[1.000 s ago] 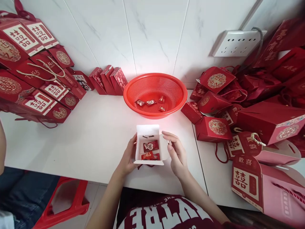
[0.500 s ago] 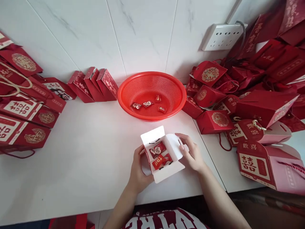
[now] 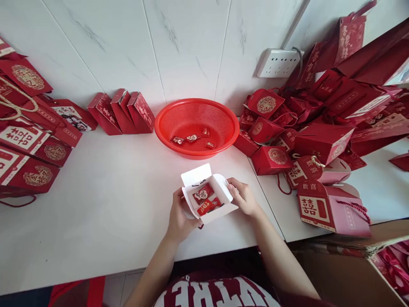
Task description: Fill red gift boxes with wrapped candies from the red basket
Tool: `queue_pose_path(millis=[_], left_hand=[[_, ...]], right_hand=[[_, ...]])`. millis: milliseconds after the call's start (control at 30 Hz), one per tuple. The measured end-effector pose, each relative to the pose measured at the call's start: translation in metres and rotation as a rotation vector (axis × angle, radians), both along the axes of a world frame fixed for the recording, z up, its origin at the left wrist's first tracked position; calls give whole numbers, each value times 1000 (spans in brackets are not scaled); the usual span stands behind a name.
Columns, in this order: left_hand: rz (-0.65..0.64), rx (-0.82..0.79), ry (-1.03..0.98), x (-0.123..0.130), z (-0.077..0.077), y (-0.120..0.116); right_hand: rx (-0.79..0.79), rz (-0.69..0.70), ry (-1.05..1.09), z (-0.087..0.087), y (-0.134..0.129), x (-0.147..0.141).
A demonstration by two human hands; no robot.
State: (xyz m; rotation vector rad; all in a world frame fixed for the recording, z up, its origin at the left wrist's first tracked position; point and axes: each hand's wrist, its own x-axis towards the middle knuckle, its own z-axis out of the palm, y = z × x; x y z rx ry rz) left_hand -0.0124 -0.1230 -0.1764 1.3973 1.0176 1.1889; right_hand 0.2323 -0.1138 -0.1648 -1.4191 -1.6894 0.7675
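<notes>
A small paper gift box (image 3: 225, 187), white inside, stands with its flaps spread in front of me. Several red wrapped candies (image 3: 204, 194) lie in it. My left hand (image 3: 180, 219) is closed around the box's left side and lower corner. On the other side my right hand (image 3: 243, 197) pinches the right flap between thumb and fingers. Just beyond the box is a red plastic strainer basket (image 3: 197, 154) with several wrapped candies (image 3: 193, 138) on its bottom.
Red gift boxes (image 3: 139, 113) stand along the tiled wall, with more stacked at the left (image 3: 38, 149). A large heap of red boxes (image 3: 275, 158) fills the right side below a power strip (image 3: 279, 63). A cardboard carton (image 3: 338, 266) stands at the lower right.
The view has turned to the right, bringing the cardboard carton into sight. The left flap of the box now leans further outward, and both hands stay on the box.
</notes>
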Motion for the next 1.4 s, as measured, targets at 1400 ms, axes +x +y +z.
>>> queue_pose_path(millis=[1400], left_hand=[[-215,804,179,5,6,101]], right_hand=[[233,-246,243,-17,-3,-7]])
